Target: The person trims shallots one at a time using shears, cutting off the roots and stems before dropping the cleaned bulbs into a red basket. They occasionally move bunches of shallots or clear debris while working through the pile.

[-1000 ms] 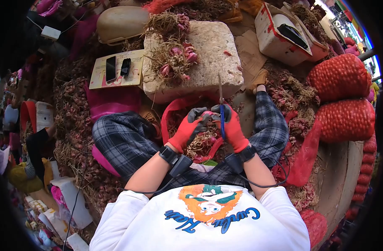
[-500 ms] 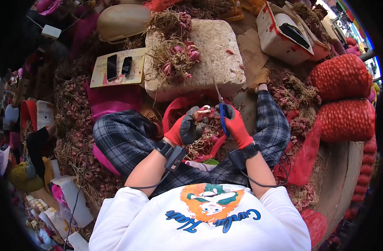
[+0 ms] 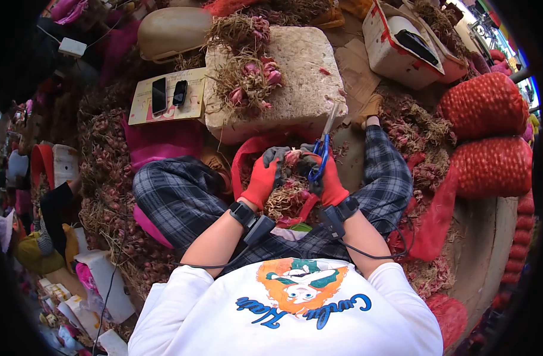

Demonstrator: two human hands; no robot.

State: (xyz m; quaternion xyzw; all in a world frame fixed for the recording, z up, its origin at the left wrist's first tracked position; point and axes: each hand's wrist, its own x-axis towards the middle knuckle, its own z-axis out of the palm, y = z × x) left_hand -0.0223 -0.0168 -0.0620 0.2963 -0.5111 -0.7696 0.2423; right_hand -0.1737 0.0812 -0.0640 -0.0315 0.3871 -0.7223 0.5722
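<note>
My left hand [image 3: 264,174], in a red glove with dark grey fingers, is closed around a pinkish shallot [image 3: 292,157]. My right hand [image 3: 327,178], gloved the same way, grips blue-handled scissors [image 3: 325,147] whose blades point up and away toward the foam block. The fingers of both hands come close together at the shallot and partly hide it. Below them, between my legs, lies a pile of shallots with dry stalks [image 3: 286,199] with red netting [image 3: 243,160] around it.
In front stands a large foam block [image 3: 307,71] topped with bunched shallots [image 3: 250,83]. Two phones [image 3: 159,96] lie on a board to its left. Foam boxes [image 3: 396,50] and full red net sacks [image 3: 491,166] are at the right. Loose shallots [image 3: 99,178] cover the left floor.
My hands have drawn together at the shallot. The scissors have swung so their blades tilt to the right, and the left hand has turned with its back up.
</note>
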